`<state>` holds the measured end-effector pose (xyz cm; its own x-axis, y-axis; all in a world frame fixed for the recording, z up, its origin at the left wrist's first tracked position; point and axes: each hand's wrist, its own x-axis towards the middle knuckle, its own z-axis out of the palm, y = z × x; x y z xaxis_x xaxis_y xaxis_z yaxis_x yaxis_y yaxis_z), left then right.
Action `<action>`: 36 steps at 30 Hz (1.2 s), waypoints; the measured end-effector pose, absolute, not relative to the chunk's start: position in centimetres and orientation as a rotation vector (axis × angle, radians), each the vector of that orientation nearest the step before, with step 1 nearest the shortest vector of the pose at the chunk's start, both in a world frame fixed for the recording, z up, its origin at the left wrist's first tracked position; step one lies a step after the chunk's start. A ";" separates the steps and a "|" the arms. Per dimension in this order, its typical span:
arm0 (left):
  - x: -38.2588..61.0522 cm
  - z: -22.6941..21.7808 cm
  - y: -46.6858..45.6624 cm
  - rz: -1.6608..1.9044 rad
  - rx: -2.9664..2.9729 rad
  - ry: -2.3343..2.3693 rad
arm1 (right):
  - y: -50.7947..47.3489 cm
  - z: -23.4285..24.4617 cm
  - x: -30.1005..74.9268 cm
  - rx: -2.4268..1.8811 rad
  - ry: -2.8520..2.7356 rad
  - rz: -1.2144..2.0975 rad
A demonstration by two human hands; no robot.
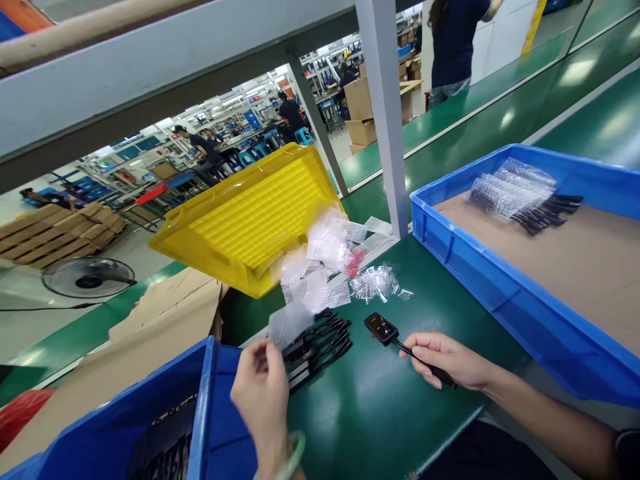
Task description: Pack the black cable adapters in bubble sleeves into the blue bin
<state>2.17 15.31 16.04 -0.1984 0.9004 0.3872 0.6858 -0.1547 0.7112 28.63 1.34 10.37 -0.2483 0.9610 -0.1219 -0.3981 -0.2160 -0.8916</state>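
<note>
My right hand (440, 360) is closed around the cable of a small black device (381, 329) with a glossy rectangular head, held just over the green bench. Between the thumb and fingers of my left hand (263, 380) is a translucent bubble wrap bag (291, 323). Beneath and beside that bag lies a pile of similar black cabled devices (320, 347). Farther back, loose bubble wrap bags (320, 267) spill from the tilted yellow tray (250, 220). A heap of small clear plastic pieces (377, 283) lies right of them.
At right, a blue tray (480, 283) lined with cardboard holds several bagged devices (520, 193). A blue bin (205, 407) with black items stands at lower left. A grey post (383, 120) rises behind the bench. A fan (89, 279) and people are beyond.
</note>
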 end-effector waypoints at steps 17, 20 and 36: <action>2.1 6.4 1.8 0.720 2.058 1.773 | 0.2 10.6 26.1 -0.934 -1.324 1.858; 3.7 5.4 2.0 0.593 2.140 1.781 | -0.3 10.6 26.2 -0.972 -1.365 1.857; 2.9 6.0 2.8 0.696 1.589 1.626 | -0.6 10.2 25.9 -0.961 -1.785 1.703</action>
<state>2.86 2.81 5.99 0.0473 0.9896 -0.1360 0.5845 0.0830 0.8071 25.86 -0.62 10.22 -0.6326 0.7652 -0.1198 0.1553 -0.0262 -0.9875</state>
